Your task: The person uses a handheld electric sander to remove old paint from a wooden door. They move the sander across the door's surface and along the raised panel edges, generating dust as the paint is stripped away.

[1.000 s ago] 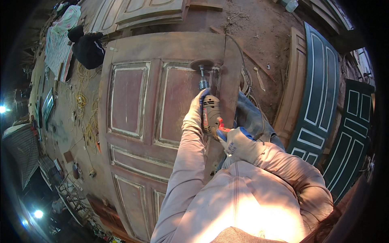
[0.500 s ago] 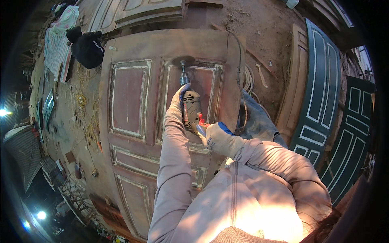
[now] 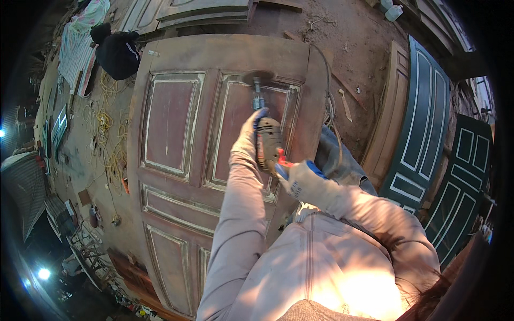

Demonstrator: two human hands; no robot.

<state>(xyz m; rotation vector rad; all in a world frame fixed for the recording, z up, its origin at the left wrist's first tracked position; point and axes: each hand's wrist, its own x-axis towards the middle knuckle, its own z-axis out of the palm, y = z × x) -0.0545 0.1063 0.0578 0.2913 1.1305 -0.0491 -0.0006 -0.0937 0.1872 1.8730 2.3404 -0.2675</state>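
While two hands (image 3: 247, 135) grip one drill (image 3: 270, 142), two green doors (image 3: 422, 115) are nearby.

Brown dirt floor (image 3: 369, 51) spreads at the upper right of the frame, bearing a long wooden strip (image 3: 348, 90) and a short pale wood scrap (image 3: 346, 105); at the left of the frame, tangled yellow cords (image 3: 103, 121) lie on it.

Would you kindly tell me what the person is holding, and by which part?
A power drill: the left hand grips the front of its body, just behind the chuck; the right hand holds it at the rear, by the red trigger.
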